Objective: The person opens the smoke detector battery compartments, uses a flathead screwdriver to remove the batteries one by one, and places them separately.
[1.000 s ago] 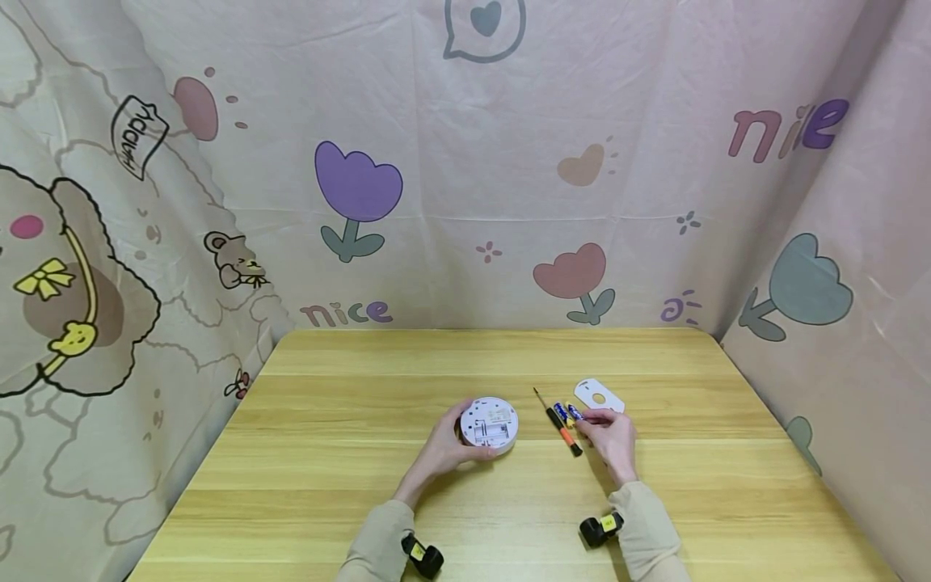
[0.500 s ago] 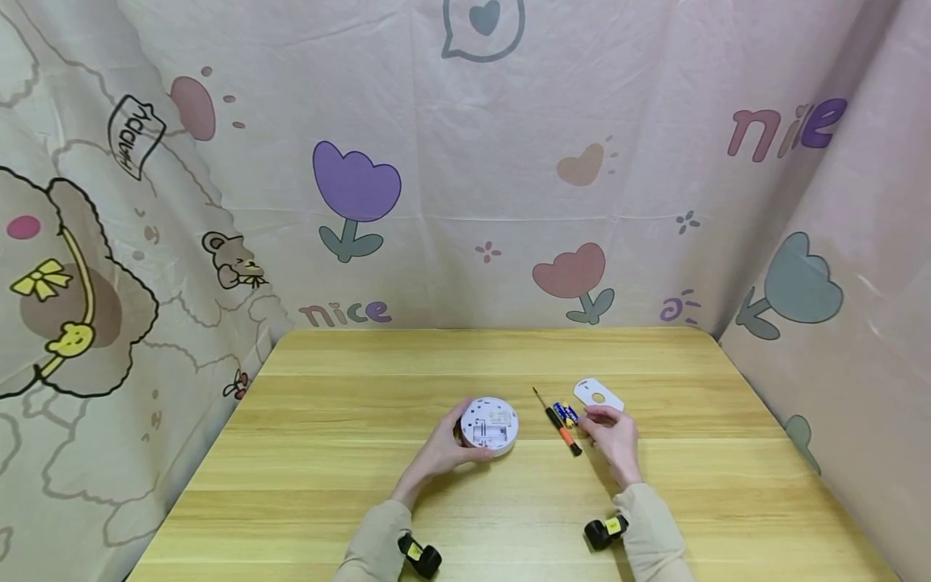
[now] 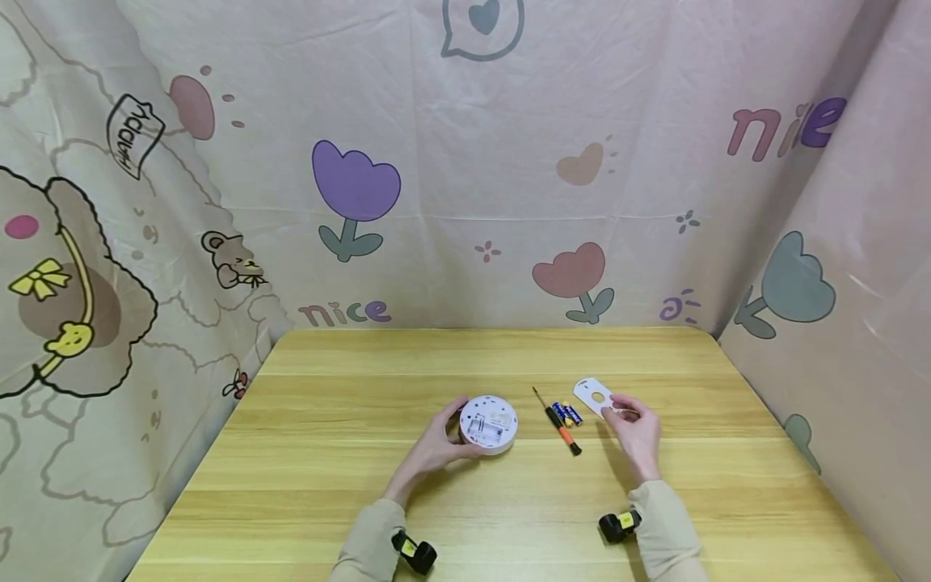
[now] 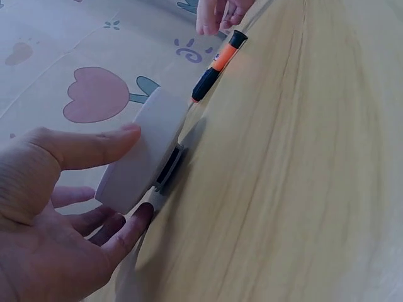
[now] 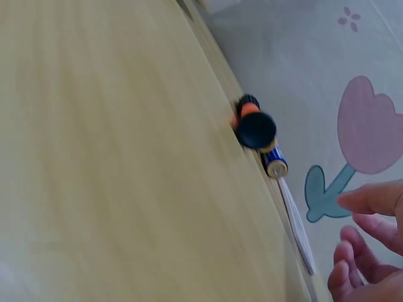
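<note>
In the head view my left hand (image 3: 438,440) grips a round white device (image 3: 489,422) by its rim, its face with the battery compartment turned up. The left wrist view shows the thumb on one side of the white device (image 4: 141,151) and fingers under the other, just above the table. My right hand (image 3: 636,432) hovers over the near end of a flat white plate (image 3: 587,392) with a round hole. In the right wrist view its thumb and fingers (image 5: 371,198) are apart with nothing between them. Blue-and-yellow batteries (image 3: 573,415) lie left of that hand.
A screwdriver (image 3: 565,435) with an orange and black handle lies beside the batteries, between the two hands. The wooden table (image 3: 349,396) ends at a printed cloth backdrop (image 3: 465,178). Black wrist cameras (image 3: 618,527) hang at both sleeves.
My right hand has moved right, off the batteries and over to the white plate's near end. The batteries lie on the table. My left hand keeps holding the round device, tilting it slightly.
</note>
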Available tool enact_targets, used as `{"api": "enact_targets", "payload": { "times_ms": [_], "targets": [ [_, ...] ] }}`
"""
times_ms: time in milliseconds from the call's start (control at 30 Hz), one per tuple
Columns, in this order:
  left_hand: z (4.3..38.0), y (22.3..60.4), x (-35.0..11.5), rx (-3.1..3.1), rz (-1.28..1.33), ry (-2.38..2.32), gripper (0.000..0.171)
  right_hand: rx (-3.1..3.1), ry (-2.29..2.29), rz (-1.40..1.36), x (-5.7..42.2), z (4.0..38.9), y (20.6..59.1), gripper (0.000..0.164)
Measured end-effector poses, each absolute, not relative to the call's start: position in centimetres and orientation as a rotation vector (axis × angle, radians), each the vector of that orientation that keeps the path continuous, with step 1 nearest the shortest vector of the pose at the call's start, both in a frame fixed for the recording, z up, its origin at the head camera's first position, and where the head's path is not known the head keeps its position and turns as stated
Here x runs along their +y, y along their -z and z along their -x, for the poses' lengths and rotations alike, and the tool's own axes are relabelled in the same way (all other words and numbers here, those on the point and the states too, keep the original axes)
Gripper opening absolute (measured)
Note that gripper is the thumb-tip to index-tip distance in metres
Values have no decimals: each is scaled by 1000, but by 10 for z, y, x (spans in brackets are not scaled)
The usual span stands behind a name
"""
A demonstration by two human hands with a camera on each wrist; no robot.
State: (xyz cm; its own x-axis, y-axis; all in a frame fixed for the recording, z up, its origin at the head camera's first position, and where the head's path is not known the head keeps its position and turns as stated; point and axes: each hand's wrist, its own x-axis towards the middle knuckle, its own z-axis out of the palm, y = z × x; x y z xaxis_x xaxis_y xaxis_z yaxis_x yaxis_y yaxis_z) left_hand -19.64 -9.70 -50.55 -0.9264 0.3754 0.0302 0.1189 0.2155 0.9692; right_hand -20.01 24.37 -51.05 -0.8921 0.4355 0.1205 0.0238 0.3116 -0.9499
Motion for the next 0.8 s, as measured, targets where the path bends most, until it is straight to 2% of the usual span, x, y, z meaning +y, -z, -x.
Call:
{"api": "enact_targets", "payload": {
  "times_ms": [200, 533, 800],
  "targets": [
    [197, 506, -99, 2269, -557, -1762, 95, -2401, -1483, 421, 256, 202, 511, 46],
    [195, 505, -91, 2295, -513, -1733, 121, -2614, -1468, 369, 266, 206, 509, 64],
    [195, 509, -78, 2529, -428, -1619, 117, -2665, -1383, 350, 269, 209, 512, 68]
  ]
}}
